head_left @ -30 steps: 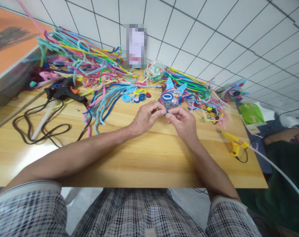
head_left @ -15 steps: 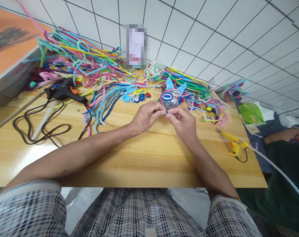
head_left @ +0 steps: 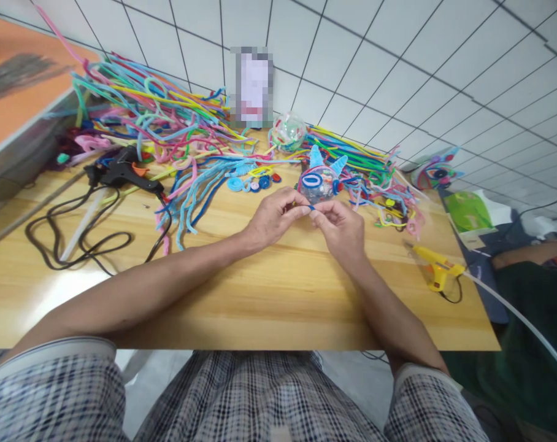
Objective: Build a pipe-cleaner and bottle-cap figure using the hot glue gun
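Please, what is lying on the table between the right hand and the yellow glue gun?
In the head view, only bare table lies directly between the right hand and the yellow glue gun.

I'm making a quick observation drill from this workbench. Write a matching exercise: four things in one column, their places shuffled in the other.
Things
1. Black glue gun
2. Yellow glue gun
3. Small dark blue piece
4. Clear, rounded figure with light blue fuzzy ears

Places
A. Between the fingers of the left hand and right hand
B. Just beyond the hands
C. Left part of the wooden table, beside its looped cord
D. Near the table's right edge

Pairs: 1-C, 2-D, 3-A, 4-B
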The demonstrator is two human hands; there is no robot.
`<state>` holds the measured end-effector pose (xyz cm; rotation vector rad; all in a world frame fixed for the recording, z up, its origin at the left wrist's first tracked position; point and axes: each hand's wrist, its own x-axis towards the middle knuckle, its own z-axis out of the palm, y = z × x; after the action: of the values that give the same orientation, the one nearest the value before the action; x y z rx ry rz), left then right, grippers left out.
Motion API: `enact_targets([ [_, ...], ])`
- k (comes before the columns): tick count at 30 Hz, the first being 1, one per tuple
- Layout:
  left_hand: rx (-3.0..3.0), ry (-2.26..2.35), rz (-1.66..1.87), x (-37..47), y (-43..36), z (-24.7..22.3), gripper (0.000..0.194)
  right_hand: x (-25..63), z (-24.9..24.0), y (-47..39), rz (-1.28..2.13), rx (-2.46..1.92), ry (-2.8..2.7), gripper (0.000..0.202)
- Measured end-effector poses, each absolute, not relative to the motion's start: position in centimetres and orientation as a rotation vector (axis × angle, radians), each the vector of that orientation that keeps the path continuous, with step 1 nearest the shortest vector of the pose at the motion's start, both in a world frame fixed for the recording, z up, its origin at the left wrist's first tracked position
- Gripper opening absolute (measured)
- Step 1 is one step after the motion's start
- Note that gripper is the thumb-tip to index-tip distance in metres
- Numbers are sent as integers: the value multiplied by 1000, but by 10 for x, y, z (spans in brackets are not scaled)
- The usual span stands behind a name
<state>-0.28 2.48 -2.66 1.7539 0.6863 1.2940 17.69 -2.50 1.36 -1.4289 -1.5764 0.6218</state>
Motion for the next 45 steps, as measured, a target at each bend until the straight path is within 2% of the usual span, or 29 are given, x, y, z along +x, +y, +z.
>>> enact_targets([
  [3, 1958, 662, 1339, -7, 28, -25, 12, 179, 14, -26, 507, -1453, -1661, 10],
  [6, 1970, 640, 1405, -7, 26, -25, 15, 178, 14, -26, 616, -1423, -1626, 11],
  [13, 1642, 708, 1342, -1, 16, -25, 25, 172, 15, -24, 846, -1342, -1458, 28],
  [18, 1413, 642, 1236, 1, 15, -25, 38, 174, 13, -22, 886, -1339, -1432, 39],
  [25, 1902, 637, 1215, -9, 26, -16, 16, 181, 17, -24, 583, -1400, -1648, 16],
  [31, 1895, 681, 1305, -9, 23, -14, 16, 183, 20, -23, 663, -1389, -1624, 21],
  [38, 1601, 769, 1349, 1, 8, -24, 18, 172, 12, -26, 727, -1387, -1508, 20],
  [41, 1523, 811, 1342, 4, 6, -32, 19, 170, 9, -28, 610, -1404, -1575, 16],
  [45, 1722, 807, 1303, 1, 13, -35, 16, 178, 12, -27, 327, -1387, -1813, 14],
])
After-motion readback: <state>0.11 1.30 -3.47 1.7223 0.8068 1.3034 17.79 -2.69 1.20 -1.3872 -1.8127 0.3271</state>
